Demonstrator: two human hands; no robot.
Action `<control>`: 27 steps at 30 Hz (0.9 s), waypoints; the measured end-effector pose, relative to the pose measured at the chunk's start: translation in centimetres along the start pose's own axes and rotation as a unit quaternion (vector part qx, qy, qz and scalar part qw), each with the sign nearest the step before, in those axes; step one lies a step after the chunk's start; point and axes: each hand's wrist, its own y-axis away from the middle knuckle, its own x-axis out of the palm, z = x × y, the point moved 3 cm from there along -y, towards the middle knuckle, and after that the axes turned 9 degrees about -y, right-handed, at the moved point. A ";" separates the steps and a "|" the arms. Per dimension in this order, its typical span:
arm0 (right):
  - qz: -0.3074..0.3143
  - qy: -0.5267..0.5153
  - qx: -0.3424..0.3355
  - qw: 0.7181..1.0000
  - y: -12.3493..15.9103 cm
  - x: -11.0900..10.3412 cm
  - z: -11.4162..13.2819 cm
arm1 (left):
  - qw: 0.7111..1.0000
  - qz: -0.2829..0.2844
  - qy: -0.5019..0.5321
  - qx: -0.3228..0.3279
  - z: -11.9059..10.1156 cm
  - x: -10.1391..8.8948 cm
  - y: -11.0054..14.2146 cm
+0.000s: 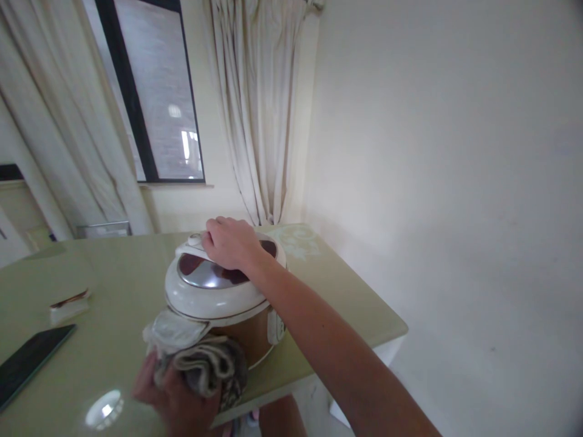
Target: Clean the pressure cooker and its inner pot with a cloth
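Observation:
A white rice cooker (218, 303) with a shiny dark oval panel on its lid and a brown-gold body stands near the table's front edge. My right hand (232, 243) rests on top of the lid, its fingers curled over the far part by the handle. Below and to the left, my left hand (177, 394) is wrapped around a folded grey-and-white cloth (204, 367), which is against the cooker's lower side. A translucent cup-like part (177, 329) juts from the cooker just above the cloth. The left fingertips are partly hidden by the cloth.
The pale green table (122, 285) carries a dark tablet-like slab (31, 361) and a small white packet (69, 308) at left. Beyond the table's right edge rises a white wall (446, 182). Curtains (259, 109) and a window (164, 91) are behind.

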 end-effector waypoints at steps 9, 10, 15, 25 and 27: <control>0.005 0.003 0.010 1.000 0.1 0.0 0.1 | 0.971 -0.086 -0.070 0.211 -5.3 -0.4 -0.3; 0.007 0.004 0.011 1.000 0.1 0.0 0.1 | 0.970 -0.082 -0.073 0.218 -5.8 -0.6 -0.6; 0.000 0.005 0.017 1.000 0.0 0.0 0.2 | 0.951 -0.095 -0.090 0.279 -8.5 -1.1 -1.8; 0.021 -0.003 0.021 1.000 0.3 -0.3 0.2 | 0.868 0.051 -0.086 0.485 -16.2 2.6 -5.3; 0.028 -0.006 0.023 0.999 0.4 -0.5 0.2 | 0.871 0.101 -0.102 0.469 -17.6 3.4 -6.5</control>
